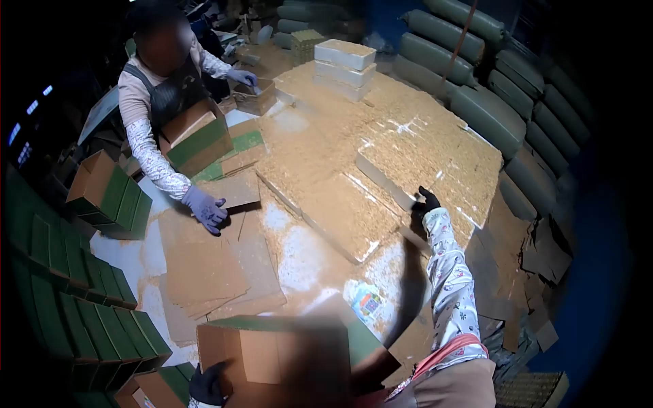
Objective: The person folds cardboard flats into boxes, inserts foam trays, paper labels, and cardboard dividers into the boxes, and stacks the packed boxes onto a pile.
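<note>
Reaching out across the surface [299, 255], the black-gloved right hand [426, 202] was at the white side of a slab [384, 178] topped with tan crumbs; whether its fingers gripped that edge or merely rested there, I could not tell. The black-gloved left hand [207, 385] was at the bottom of the view, against the left wall of an open green-sided carton [262, 357], partly cut off, so how tightly its fingers closed could not be told. That carton stood at the near edge, its right part in deep shadow. A colour-printed packet [367, 301] lay on the dusty white between the carton and the slabs. Flat cardboard sheets [207, 272] were piled just beyond the carton, taking up the space toward a co-worker [170, 88], whose purple-gloved hand [206, 211] was spread beside the upper sheets. Another green carton [201, 146] leaned open against that person's front, and their other gloved hand [243, 77] was over a small open box [255, 104]. White blocks [343, 71] stood stacked at the far side, with plump green sacks [486, 119] piled behind. More green cartons [112, 333] crowded the left, and loose cardboard pieces [547, 251] littered the right.
</note>
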Available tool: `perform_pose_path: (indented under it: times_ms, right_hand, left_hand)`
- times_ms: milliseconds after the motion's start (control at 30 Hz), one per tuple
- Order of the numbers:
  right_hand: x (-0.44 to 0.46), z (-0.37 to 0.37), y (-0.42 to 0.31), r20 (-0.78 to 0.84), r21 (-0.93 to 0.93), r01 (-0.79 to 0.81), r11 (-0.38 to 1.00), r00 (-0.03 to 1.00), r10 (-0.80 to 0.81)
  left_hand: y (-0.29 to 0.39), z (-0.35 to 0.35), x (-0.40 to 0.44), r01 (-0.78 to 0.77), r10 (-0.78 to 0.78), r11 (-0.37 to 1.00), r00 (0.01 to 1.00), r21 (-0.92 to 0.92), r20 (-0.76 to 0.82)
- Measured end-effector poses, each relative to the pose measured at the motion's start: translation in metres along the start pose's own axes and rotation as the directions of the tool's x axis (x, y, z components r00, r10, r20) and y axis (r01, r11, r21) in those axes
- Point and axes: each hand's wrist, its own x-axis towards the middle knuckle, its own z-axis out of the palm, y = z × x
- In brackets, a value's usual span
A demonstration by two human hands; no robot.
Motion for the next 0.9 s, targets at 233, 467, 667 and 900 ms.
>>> perform_pose_path:
  times_ms: [233, 467, 667, 900]
  right_hand:
    - [0.050, 0.018, -0.003, -0.051, 0.048, 0.373, 0.927, 0.928, -0.370]
    - [0.105, 0.041, -0.008, 0.030, 0.049, 0.257, 0.965, 0.966, -0.259]
    - [-0.072, 0.077, 0.043, 0.355, 0.051, -0.038, 0.998, 0.935, 0.017]
    - [-0.317, 0.095, 0.108, 0.736, -0.272, 0.286, 0.919, 0.677, 0.007]
  left_hand:
    - [0.007, -0.005, 0.011, 0.061, -0.061, 0.998, 0.993, 0.005, 0.099]
    - [0.010, 0.001, 0.022, -0.049, 0.048, 0.997, 0.999, -0.054, -0.023]
    - [-0.011, 0.007, 0.021, 0.009, 0.027, 0.903, 0.997, -0.429, 0.076]
    - [-0.016, 0.038, 0.053, 0.093, -0.089, 0.647, 0.995, -0.757, 0.046]
